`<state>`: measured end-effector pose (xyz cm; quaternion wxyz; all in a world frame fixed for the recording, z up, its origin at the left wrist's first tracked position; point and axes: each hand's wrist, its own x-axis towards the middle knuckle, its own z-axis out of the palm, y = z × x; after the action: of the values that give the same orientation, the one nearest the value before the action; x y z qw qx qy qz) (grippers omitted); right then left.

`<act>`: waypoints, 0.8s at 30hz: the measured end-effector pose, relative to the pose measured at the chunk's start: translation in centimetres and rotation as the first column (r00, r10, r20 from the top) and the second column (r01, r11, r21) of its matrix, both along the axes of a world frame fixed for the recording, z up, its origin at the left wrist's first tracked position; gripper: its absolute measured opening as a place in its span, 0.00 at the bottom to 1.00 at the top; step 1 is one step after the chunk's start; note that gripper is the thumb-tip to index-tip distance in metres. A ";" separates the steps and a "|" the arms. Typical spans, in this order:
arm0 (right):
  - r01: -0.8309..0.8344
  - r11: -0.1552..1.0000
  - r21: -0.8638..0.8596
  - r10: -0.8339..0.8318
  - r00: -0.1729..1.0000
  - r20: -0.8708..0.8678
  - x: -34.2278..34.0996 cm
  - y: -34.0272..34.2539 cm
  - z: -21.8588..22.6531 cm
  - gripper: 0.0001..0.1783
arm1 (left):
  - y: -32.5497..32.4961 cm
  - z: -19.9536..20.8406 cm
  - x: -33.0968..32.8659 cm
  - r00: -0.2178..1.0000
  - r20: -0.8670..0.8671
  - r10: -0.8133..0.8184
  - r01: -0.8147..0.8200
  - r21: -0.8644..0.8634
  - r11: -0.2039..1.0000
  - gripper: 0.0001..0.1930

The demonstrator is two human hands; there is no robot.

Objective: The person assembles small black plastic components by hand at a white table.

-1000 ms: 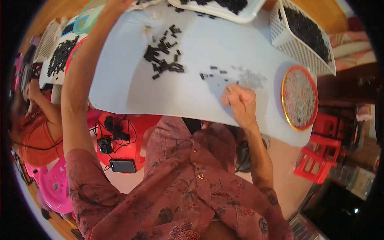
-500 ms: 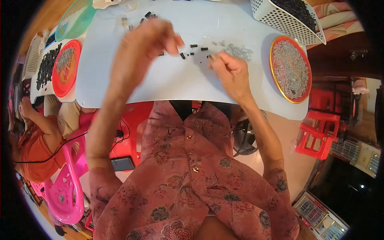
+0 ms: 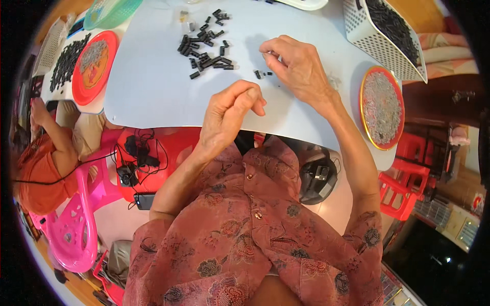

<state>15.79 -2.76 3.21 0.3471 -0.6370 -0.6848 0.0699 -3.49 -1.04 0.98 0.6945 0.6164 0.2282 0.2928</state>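
My left hand [image 3: 230,113] is above the near edge of the pale table [image 3: 153,97], thumb and fingers pressed together; whatever they may hold is hidden. Farther over the table, my right hand [image 3: 298,66] bends into a pinch, and I cannot make out anything between its fingertips. Just left of it, a short black cylindrical part [image 3: 258,74] lies near some tiny dark bits. A loose pile of similar black parts [image 3: 206,46] spreads beyond my left hand. Small clear pieces [image 3: 334,81] show partly behind my right wrist.
At the right are a gold-rimmed red plate [image 3: 362,104] of clear pieces and a white perforated basket [image 3: 357,28] of black parts. Another red plate [image 3: 84,97] and a green basket [image 3: 115,13] stand left, near a person in orange [image 3: 41,163].
My left hand has come back from the far left toward the table's near edge, uncovering the black pile. My right hand has risen slightly. The whole view has shifted a little.
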 end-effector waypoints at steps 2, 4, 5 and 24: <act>-0.046 0.999 -0.020 0.047 0.999 0.020 -0.8 1.3 0.4 0.06 | 0.1 0.2 0.1 0.999 -0.018 0.032 -0.032 -0.003 0.999 0.13; -0.115 0.993 0.012 0.115 0.993 0.016 -1.6 2.9 0.0 0.06 | 0.3 0.2 0.0 0.996 0.022 0.084 -0.084 -0.001 0.996 0.12; -0.171 0.984 0.044 0.170 0.985 0.017 -1.9 3.7 -0.2 0.06 | 0.4 0.2 -0.1 0.996 0.021 0.089 -0.089 -0.002 0.996 0.12; -0.129 0.990 -0.051 0.117 0.974 -0.195 -2.0 -0.9 0.5 0.08 | 1.6 0.8 0.6 0.948 -0.131 0.291 -0.229 0.357 0.906 0.07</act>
<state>13.76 -3.62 3.68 0.3860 -0.5944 -0.6836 0.1740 -2.88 0.52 1.79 0.5096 0.7138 0.3176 0.3604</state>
